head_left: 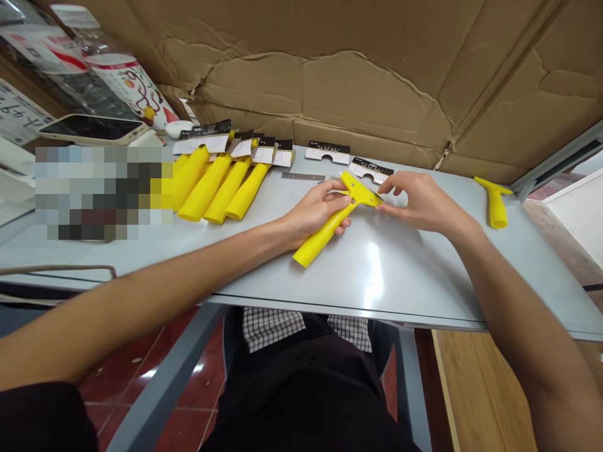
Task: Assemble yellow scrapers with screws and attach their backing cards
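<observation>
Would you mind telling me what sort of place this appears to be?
Probably a small assembly or packing workstation: the left hand holds a yellow scraper-like tool, similar yellow tools lie in a row with card headers, and loose printed cards lie on the table.

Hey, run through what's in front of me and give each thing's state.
Left hand: closed around the held tool
Right hand: fingers bent, at the tool's head
Held yellow tool: uncarded
Row of yellow tools: carded
Metal strip: loose, flat
Lone yellow tool: uncarded
Phone: screen dark
Right-hand bottle: capped
Cardboard: creased
</observation>
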A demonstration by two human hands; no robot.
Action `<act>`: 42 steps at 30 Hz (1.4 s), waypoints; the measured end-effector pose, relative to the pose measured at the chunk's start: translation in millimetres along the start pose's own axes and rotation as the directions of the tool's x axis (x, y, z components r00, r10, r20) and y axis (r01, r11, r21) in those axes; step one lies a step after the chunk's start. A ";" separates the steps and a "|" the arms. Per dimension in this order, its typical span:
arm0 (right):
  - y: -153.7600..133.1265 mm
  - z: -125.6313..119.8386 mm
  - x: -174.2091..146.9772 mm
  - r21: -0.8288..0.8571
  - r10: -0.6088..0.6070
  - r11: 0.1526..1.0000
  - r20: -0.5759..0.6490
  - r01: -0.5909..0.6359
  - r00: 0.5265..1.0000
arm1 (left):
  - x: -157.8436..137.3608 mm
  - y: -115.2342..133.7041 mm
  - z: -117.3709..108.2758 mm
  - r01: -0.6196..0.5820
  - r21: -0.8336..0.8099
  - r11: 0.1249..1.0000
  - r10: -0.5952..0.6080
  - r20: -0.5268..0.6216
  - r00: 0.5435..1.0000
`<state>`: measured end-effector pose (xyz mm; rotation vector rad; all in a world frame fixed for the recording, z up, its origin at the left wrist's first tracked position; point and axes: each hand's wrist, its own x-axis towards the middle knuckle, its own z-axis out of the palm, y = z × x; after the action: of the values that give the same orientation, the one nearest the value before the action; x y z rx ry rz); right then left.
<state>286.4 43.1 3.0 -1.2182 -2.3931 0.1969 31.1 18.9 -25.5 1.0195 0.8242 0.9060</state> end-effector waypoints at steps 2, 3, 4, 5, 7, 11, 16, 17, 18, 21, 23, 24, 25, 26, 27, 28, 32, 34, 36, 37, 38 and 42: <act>11.4 -6.7 -0.9 -0.096 0.052 0.994 0.095 -0.043 0.994 | 3.2 0.0 -0.6 0.022 -0.038 0.999 -0.024 -0.060 0.998; 15.8 -8.8 -1.1 -0.124 0.087 0.990 0.142 -0.069 0.986 | 4.4 0.1 -0.8 0.026 -0.051 0.998 -0.031 -0.083 0.996; 19.0 -10.4 -1.0 -0.139 0.122 0.986 0.192 -0.096 0.974 | 5.1 0.5 -0.7 0.027 -0.061 0.998 -0.033 -0.103 0.994; 21.0 -11.5 -0.8 -0.145 0.155 0.982 0.245 -0.122 0.957 | 5.3 1.1 -0.2 0.026 -0.067 0.997 -0.034 -0.122 0.992; 22.2 -13.0 -0.1 -0.150 0.210 0.974 0.335 -0.168 0.919 | 3.9 3.5 2.2 0.032 -0.073 0.997 -0.042 -0.147 0.988; 20.0 -16.9 1.2 -0.177 0.265 0.961 0.361 -0.214 0.894 | -1.7 10.5 8.5 0.061 -0.067 0.996 -0.071 -0.163 0.984; 17.0 -23.7 0.7 -0.125 0.172 0.981 0.177 -0.151 0.969 | -3.5 11.7 8.7 0.072 -0.032 0.997 -0.076 -0.141 0.987; 15.5 -23.6 0.5 -0.108 0.132 0.987 0.125 -0.119 0.983 | -3.1 10.6 7.9 0.067 -0.020 0.998 -0.069 -0.130 0.989; 13.6 -22.7 0.2 -0.094 0.089 0.992 0.079 -0.082 0.993 | -2.7 9.4 7.1 0.060 -0.005 0.998 -0.060 -0.117 0.991; 6.0 -15.1 -0.6 -0.059 -0.048 0.997 -0.006 0.048 0.999 | -2.5 6.0 5.9 0.035 0.043 0.998 -0.031 -0.072 0.997; 0.6 -8.5 -1.1 -0.040 -0.111 0.993 -0.034 0.110 0.993 | -3.4 5.0 6.3 0.025 0.072 0.997 -0.021 -0.058 0.998; -1.6 -5.6 -1.4 -0.034 -0.128 0.991 -0.046 0.126 0.991 | -4.0 4.9 6.6 0.025 0.082 0.996 -0.020 -0.058 0.998; -3.4 -3.4 -1.8 -0.032 -0.134 0.991 -0.057 0.133 0.989 | -4.5 4.9 7.0 0.026 0.088 0.996 -0.020 -0.060 0.998; -4.7 -1.9 -2.1 -0.034 -0.135 0.991 -0.066 0.133 0.989 | -5.0 5.0 7.3 0.027 0.090 0.996 -0.021 -0.063 0.998; -5.4 -1.0 -2.4 -0.038 -0.132 0.991 -0.073 0.129 0.989 | -5.3 5.2 7.5 0.029 0.089 0.996 -0.023 -0.064 0.998; -5.7 -0.8 -2.7 -0.045 -0.128 0.991 -0.083 0.124 0.988 | -5.6 5.3 7.6 0.031 0.088 0.996 -0.025 -0.064 0.998; -5.2 -2.5 -3.4 -0.069 -0.116 0.992 -0.117 0.109 0.986 | -5.3 5.0 6.5 0.038 0.094 0.995 -0.032 -0.065 0.997; -5.5 -3.2 -3.7 -0.075 -0.114 0.992 -0.130 0.105 0.985 | -4.8 4.7 5.8 0.032 0.099 0.995 -0.026 -0.061 0.998; -6.3 -3.1 -4.0 -0.083 -0.116 0.991 -0.147 0.105 0.982 | -4.3 4.5 5.3 0.026 0.106 0.994 -0.020 -0.055 0.998; -6.7 -2.8 -4.1 -0.086 -0.118 0.991 -0.157 0.105 0.981 | -4.1 4.5 5.2 0.025 0.107 0.994 -0.019 -0.054 0.998; -6.9 -2.5 -4.3 -0.090 -0.119 0.990 -0.167 0.105 0.979 | -4.0 4.4 5.1 0.025 0.106 0.994 -0.019 -0.053 0.998; -7.1 -1.2 -4.3 -0.113 -0.131 0.987 -0.192 0.111 0.973 | -4.6 4.3 5.4 0.023 0.082 0.996 -0.020 -0.042 0.999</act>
<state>283.9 35.3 5.0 -1.0752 -2.3161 -0.0824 33.1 13.9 -19.1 1.0650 0.9121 0.8830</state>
